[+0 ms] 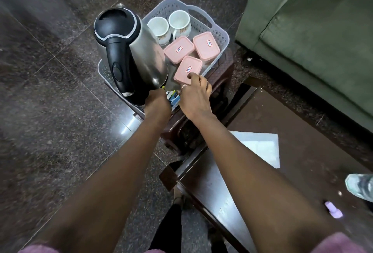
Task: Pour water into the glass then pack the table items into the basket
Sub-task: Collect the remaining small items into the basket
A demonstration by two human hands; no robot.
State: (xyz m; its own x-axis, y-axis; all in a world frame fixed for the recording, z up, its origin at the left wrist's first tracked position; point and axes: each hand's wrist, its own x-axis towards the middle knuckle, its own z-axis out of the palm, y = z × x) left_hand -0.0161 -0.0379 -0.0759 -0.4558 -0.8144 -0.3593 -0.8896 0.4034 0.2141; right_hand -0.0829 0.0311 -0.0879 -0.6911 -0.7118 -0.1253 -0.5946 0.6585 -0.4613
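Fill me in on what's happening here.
A person is packing the grey basket, which already holds an electric kettle, two white mugs and three pink lidded containers. The right hand pinches a corner of the nearest pink container; the left hand is down at small packets by the kettle, its grip hidden.

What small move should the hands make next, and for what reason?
Probably slide the nearest pink container, which the right hand holds at its corner, toward the other two. The small packets by the left hand need room in the basket, and the gap beside the kettle looks tight.
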